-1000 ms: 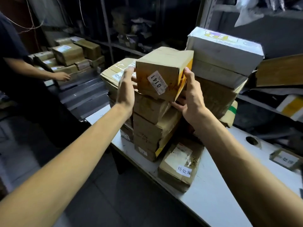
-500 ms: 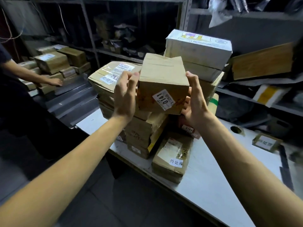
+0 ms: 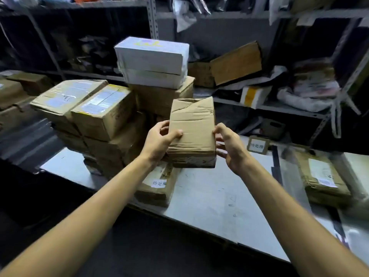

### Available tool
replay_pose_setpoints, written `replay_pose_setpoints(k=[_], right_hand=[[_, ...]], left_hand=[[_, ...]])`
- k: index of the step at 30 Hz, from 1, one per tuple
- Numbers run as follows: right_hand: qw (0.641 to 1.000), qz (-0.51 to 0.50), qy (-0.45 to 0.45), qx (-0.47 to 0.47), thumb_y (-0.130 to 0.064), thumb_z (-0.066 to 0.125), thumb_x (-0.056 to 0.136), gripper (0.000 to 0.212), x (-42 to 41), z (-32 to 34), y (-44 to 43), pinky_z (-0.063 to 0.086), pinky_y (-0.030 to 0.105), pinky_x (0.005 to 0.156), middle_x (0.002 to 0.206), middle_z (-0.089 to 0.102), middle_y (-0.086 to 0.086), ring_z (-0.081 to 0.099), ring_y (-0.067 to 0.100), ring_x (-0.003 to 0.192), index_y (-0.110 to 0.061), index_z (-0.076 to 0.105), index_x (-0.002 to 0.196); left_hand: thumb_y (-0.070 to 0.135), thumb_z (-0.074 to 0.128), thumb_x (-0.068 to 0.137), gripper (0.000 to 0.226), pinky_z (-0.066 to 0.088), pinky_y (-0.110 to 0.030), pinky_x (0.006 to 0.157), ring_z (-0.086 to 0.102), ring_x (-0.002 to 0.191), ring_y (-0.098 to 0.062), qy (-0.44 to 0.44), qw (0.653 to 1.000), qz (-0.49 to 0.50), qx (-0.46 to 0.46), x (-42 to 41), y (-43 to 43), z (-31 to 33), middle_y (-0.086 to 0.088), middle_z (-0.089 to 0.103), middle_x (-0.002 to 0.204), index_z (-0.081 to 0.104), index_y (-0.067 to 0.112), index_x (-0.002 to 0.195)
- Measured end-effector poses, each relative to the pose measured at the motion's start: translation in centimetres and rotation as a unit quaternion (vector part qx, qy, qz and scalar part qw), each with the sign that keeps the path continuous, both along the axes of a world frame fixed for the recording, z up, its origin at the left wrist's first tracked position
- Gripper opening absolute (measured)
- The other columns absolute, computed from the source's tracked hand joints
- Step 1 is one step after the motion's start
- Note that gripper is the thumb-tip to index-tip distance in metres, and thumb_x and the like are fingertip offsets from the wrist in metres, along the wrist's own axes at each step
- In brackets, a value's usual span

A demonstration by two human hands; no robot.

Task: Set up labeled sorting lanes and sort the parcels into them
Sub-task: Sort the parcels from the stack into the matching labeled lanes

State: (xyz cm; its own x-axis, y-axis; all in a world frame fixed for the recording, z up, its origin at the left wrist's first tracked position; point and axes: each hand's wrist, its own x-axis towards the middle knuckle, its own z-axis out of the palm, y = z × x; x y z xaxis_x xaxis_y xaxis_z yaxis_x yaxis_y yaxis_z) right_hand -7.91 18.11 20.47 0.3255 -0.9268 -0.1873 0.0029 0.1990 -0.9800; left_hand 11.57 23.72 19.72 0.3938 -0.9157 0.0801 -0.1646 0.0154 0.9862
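A small brown box (image 3: 192, 132) is held up in the air above the white table (image 3: 215, 198), to the right of the stack of parcels (image 3: 103, 116). It is gripped on its left side by the left hand (image 3: 157, 141), thumb on the top face, and on its right side by the right hand (image 3: 229, 146). A flat parcel (image 3: 322, 180) lies at the far right, near a small label card (image 3: 257, 145).

L hand (image 3: 159, 140) + R hand (image 3: 231, 148) grip parcel (image 3: 192, 132) | above table (image 3: 219, 206) | stack (image 3: 103, 116) left
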Motion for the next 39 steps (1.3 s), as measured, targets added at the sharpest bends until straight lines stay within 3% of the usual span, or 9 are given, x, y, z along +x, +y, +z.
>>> replay_pose_setpoints(k=[5,10,17,21,25,28,32,35,39], right_hand=[[0.997,-0.062,0.031,0.019,-0.037,0.071,0.088,0.041,-9.3,-2.9,0.7,0.055,0.036,0.075,0.118,0.064,-0.001,0.063,0.018,0.103,-0.023,0.055,0.123],[0.993,-0.079,0.042,0.079,-0.028,0.069,0.092,0.036,-17.0,-4.2,1.1,0.053,0.035,0.067,0.107,0.065,-0.003,0.063,0.014,0.087,-0.019,0.054,0.124],[0.988,-0.123,0.014,0.088,-0.017,0.065,0.096,0.033,-23.3,-5.0,1.1,0.050,0.042,0.080,0.119,0.060,0.004,0.060,0.020,0.102,-0.020,0.053,0.126],[0.984,-0.122,0.130,0.017,-0.022,0.071,0.092,0.041,-24.8,-5.4,0.8,0.057,0.039,0.079,0.110,0.057,0.007,0.060,0.015,0.091,-0.021,0.050,0.127],[0.987,-0.110,0.107,0.049,-0.051,0.077,0.081,0.063,-25.6,-5.0,-0.6,0.053,0.045,0.093,0.116,0.063,-0.003,0.062,0.016,0.106,-0.024,0.046,0.128],[0.981,-0.156,0.107,0.038,-0.035,0.085,0.077,0.070,-26.5,-5.6,-1.8,0.051,0.039,0.088,0.115,0.061,-0.005,0.059,0.016,0.107,-0.023,0.041,0.130],[0.973,-0.217,0.027,0.070,-0.028,0.082,0.079,0.064,-27.9,-6.0,-3.5,0.050,0.041,0.087,0.121,0.066,0.005,0.062,0.021,0.110,-0.017,0.048,0.133],[0.969,-0.234,-0.009,0.077,-0.025,0.074,0.086,0.053,-28.3,-5.8,-4.3,0.050,0.037,0.075,0.114,0.069,0.006,0.064,0.020,0.100,-0.015,0.052,0.132],[0.965,-0.246,-0.011,0.088,-0.026,0.069,0.090,0.049,-28.8,-6.3,-4.9,0.051,0.039,0.077,0.112,0.067,0.008,0.063,0.023,0.097,-0.019,0.050,0.134]], left_hand=[[0.045,0.085,0.058,0.086,0.055,-0.033,0.091,0.062,0.109,-0.013,0.022,0.997,-0.060,0.040,-8.7,-1.4,-2.8,-0.003,0.063,0.121,0.054,0.013,0.131],[0.031,0.072,0.086,0.047,0.058,-0.048,0.078,0.058,0.105,-0.026,0.111,0.965,-0.138,0.192,-15.3,-3.6,-2.9,-0.006,0.054,0.129,0.051,0.017,0.126],[0.052,0.076,0.072,0.077,0.057,-0.047,0.082,0.061,0.114,-0.034,0.225,0.896,-0.240,0.297,-19.5,-5.4,-4.0,-0.015,0.058,0.130,0.050,0.015,0.134],[0.041,0.078,0.067,0.080,0.052,-0.052,0.092,0.055,0.119,-0.036,0.123,0.893,-0.298,0.314,-22.2,-7.4,-4.4,-0.010,0.055,0.135,0.050,0.013,0.136],[0.042,0.078,0.071,0.070,0.052,-0.047,0.087,0.056,0.115,-0.032,0.046,0.899,-0.319,0.296,-25.1,-9.8,-4.6,-0.006,0.055,0.130,0.052,0.021,0.132],[0.036,0.070,0.087,0.039,0.057,-0.037,0.078,0.063,0.105,-0.027,0.086,0.899,-0.340,0.261,-26.1,-11.5,-4.5,-0.009,0.060,0.126,0.061,0.020,0.121],[0.027,0.066,0.092,0.022,0.047,-0.052,0.097,0.060,0.113,-0.022,0.046,0.904,-0.357,0.228,-26.4,-14.1,-4.7,0.003,0.067,0.122,0.071,0.025,0.113],[0.022,0.070,0.086,0.032,0.046,-0.057,0.098,0.059,0.113,-0.027,0.071,0.899,-0.360,0.241,-26.5,-15.8,-5.1,0.003,0.068,0.118,0.066,0.026,0.117],[0.034,0.079,0.074,0.050,0.051,-0.043,0.084,0.061,0.099,-0.026,0.079,0.860,-0.389,0.321,-27.2,-16.9,-5.0,-0.006,0.067,0.106,0.063,0.015,0.118]])
